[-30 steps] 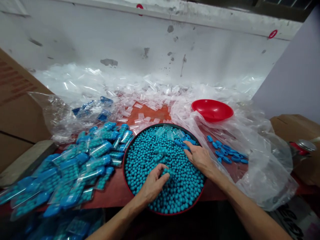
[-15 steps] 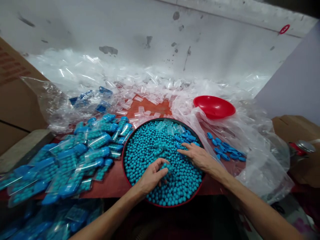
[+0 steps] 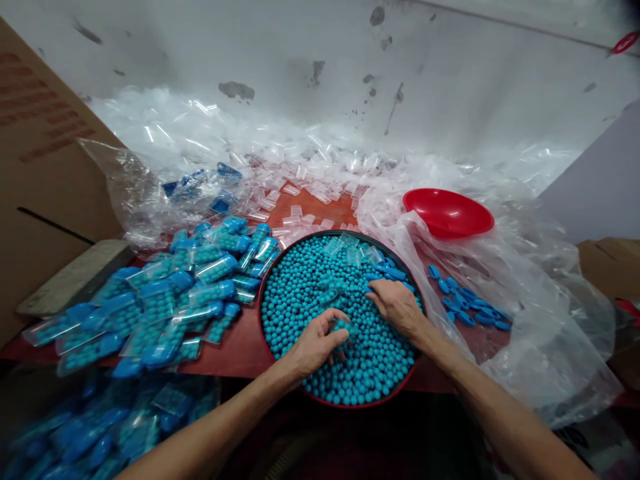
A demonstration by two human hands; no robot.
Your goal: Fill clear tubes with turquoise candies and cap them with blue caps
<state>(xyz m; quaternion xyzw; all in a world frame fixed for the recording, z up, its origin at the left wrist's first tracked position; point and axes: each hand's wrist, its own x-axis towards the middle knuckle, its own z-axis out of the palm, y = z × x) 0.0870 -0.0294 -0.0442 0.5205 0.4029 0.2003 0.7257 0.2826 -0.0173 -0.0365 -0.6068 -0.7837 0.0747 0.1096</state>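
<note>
A round basin [image 3: 261,313] with a dark inside and red rim holds a deep layer of turquoise beads [image 3: 290,293]. My left hand [image 3: 317,341] is curled around a small clear plastic case [image 3: 351,329] with beads in it, low over the beads. My right hand [image 3: 399,309] has its fingers pinched together at the basin's right side, beside several blue caps [image 3: 391,271]; its fingertips hide whatever is between them. Clear empty cases [image 3: 354,255] lie on the beads at the far side. Another clear case [image 3: 329,297] rests just beyond my left hand.
Filled, blue-capped cases [image 3: 200,287] are heaped on the left, with more [image 3: 110,427] below the table edge. Loose blue caps [image 3: 465,303] lie right of the basin. A red bowl [image 3: 449,213] sits on plastic sheeting [image 3: 550,320]. A cardboard box [image 3: 45,180] stands left.
My right hand's fingers have drawn in from stretched out to pinched beside the blue caps. My left hand keeps its hold on the case. The whole view has shifted slightly.
</note>
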